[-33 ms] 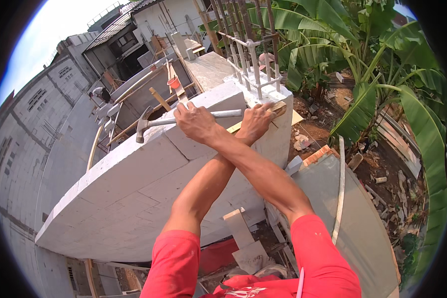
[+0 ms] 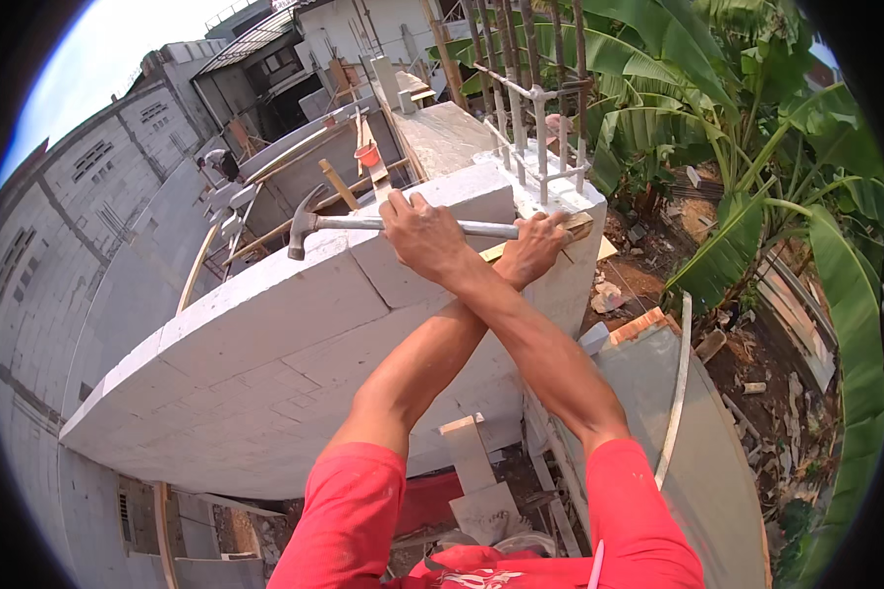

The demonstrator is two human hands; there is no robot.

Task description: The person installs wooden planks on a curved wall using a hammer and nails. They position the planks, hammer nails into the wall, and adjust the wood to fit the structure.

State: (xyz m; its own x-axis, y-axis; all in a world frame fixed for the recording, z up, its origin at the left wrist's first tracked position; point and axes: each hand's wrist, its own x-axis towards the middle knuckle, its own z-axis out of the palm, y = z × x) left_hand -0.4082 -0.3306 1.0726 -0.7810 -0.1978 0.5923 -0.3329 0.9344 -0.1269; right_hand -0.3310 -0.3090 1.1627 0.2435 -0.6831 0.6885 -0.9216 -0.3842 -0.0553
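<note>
Crossed at the forearms, the right hand (image 2: 422, 236) reaches over to the left and the left hand (image 2: 537, 247) to the right. Fingers of the right hand are wrapped round the handle of a hammer (image 2: 349, 223), which lies nearly level above the top of a pale block wall (image 2: 265, 383), its head to the left and its claw upward. The left hand is closed on a short piece of wood (image 2: 581, 227) at the right end of the wall, just on the near side of some upright steel bars (image 2: 540, 147). The end of the handle comes close to the left hand; whether they touch, I cannot tell. A thin yellowish strip (image 2: 492, 252) shows beneath the left hand; whether a nail is there is too small to make out.

Judging by this pose, the step in hand is steadying the wood while the hammer is held ready, rather than striking. A blow on the wood would call for uncrossing the arms and bringing the hammer head round to the right, with the left fingers clear.

Farther off, an orange cup (image 2: 367, 155) sits on a plank, and broad-leaved plants (image 2: 717, 187) stand to the right.
</note>
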